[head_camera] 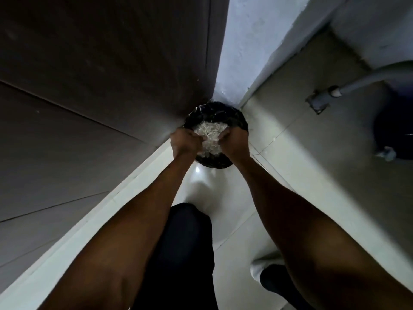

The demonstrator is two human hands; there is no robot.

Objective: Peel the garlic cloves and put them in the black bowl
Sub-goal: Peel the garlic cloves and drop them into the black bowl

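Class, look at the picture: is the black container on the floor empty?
No, the black container holds a heap of pale, papery scraps, and the left hand and right hand reach into it.

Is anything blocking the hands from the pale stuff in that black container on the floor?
Nothing visible. The left hand and right hand are already at the pale heap inside the black-lined container. Whether the fingers grip any of it cannot be told.
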